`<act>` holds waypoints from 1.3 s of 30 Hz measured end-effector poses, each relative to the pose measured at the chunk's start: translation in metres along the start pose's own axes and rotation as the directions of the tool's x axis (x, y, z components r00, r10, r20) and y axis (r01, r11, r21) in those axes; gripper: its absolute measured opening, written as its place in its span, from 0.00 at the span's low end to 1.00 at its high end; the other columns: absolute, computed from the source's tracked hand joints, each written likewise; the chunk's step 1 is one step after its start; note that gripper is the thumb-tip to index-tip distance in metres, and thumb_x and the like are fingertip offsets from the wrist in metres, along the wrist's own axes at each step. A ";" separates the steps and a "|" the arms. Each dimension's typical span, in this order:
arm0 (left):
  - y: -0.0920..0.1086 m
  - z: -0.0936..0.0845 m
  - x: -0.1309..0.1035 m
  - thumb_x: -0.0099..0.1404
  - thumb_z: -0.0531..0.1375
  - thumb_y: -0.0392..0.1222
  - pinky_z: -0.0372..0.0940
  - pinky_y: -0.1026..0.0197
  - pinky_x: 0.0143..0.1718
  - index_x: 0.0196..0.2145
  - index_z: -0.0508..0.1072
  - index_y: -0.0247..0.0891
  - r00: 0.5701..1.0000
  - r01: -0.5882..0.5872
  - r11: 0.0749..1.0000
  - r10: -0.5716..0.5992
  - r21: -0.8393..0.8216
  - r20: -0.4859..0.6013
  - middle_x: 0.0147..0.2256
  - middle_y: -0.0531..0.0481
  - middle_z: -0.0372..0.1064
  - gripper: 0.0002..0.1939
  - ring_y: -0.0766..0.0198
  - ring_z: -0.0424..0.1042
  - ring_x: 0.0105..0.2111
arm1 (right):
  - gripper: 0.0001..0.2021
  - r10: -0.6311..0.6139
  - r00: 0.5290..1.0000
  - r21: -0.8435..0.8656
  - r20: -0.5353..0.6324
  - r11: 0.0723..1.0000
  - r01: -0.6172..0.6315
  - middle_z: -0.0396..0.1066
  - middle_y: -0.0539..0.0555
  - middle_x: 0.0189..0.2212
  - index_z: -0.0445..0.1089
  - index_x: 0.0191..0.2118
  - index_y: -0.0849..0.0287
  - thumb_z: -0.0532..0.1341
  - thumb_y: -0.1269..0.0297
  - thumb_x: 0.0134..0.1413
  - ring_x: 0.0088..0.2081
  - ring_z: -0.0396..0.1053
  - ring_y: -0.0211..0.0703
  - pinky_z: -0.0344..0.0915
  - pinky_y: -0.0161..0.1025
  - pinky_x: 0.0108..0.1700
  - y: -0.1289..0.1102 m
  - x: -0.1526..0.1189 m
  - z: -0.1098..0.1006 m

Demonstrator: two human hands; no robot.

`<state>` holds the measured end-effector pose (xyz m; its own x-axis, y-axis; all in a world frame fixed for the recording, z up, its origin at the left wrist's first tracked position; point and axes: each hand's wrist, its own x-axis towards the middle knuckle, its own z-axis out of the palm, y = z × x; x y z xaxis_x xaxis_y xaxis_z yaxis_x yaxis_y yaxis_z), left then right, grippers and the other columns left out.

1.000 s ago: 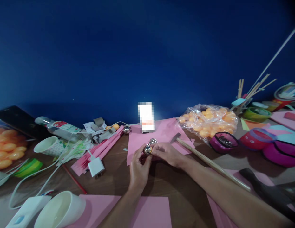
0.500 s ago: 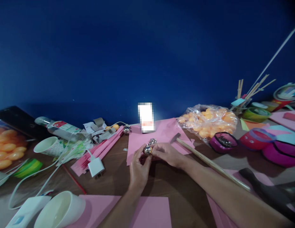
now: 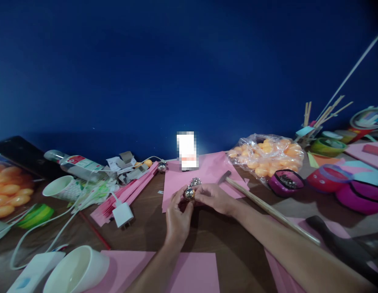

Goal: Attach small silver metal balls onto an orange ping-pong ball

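Between my two hands is a small ball (image 3: 189, 193) covered in shiny silver pieces, with a bit of orange showing at its right side. My left hand (image 3: 178, 213) grips it from the left and below with thumb and fingers. The fingertips of my right hand (image 3: 213, 198) are pinched at its right edge; whether they hold a separate small piece is too small to tell. Just behind the ball, loose silver pieces (image 3: 195, 181) lie on a pink sheet (image 3: 173, 179). A similar silver-covered ball (image 3: 161, 167) rests at the sheet's back left corner.
A hammer (image 3: 268, 208) lies right of my hands, beside a bag of orange balls (image 3: 266, 156) and a purple bowl of small metal pieces (image 3: 286, 182). Leftward are a white charger (image 3: 122, 214), cables, a bottle (image 3: 82, 165) and a paper cup (image 3: 77, 270). A phone stands behind.
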<state>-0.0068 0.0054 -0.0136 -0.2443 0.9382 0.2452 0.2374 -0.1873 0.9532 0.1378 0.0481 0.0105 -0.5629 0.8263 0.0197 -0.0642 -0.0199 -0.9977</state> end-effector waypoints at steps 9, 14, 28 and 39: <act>0.008 -0.001 -0.002 0.52 0.56 0.31 0.61 0.57 0.46 0.46 0.68 0.41 0.999 -0.039 0.992 0.041 0.123 -0.014 0.43 0.47 0.66 0.21 0.60 0.66 0.43 | 0.11 -0.022 0.998 0.081 -0.050 0.996 0.026 0.68 0.50 0.29 0.63 0.29 0.60 0.62 0.59 0.43 0.32 0.67 0.38 0.66 0.40 0.39 0.009 0.003 0.002; 0.008 -0.001 -0.002 0.53 0.55 0.32 0.62 0.57 0.45 0.47 0.67 0.39 0.998 -0.059 0.985 0.060 0.163 0.000 0.43 0.45 0.66 0.22 0.59 0.66 0.43 | 0.09 -0.036 0.999 0.095 -0.039 0.995 0.040 0.68 0.51 0.29 0.66 0.29 0.62 0.62 0.61 0.44 0.33 0.68 0.39 0.66 0.41 0.40 0.010 0.004 0.003; 0.016 -0.001 -0.004 0.53 0.53 0.29 0.62 0.58 0.45 0.47 0.67 0.39 0.998 -0.064 0.975 0.062 0.212 0.016 0.43 0.46 0.65 0.22 0.61 0.66 0.42 | 0.09 0.005 0.998 0.120 -0.069 0.993 0.003 0.69 0.49 0.26 0.64 0.28 0.61 0.62 0.61 0.43 0.31 0.69 0.38 0.66 0.40 0.39 0.009 0.002 0.005; 0.011 -0.002 -0.004 0.52 0.53 0.28 0.61 0.58 0.46 0.46 0.67 0.38 0.997 -0.083 0.971 0.080 0.223 0.023 0.43 0.47 0.65 0.22 0.61 0.65 0.43 | 0.11 0.021 0.994 0.079 -0.103 0.997 -0.012 0.68 0.49 0.27 0.63 0.28 0.61 0.63 0.61 0.42 0.30 0.68 0.37 0.65 0.37 0.37 0.011 0.003 0.006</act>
<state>-0.0044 -0.0012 -0.0034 -0.2024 0.9267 0.3167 0.4605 -0.1953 0.8659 0.1301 0.0472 0.0001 -0.4762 0.8793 -0.0076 -0.1217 -0.0744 -0.9898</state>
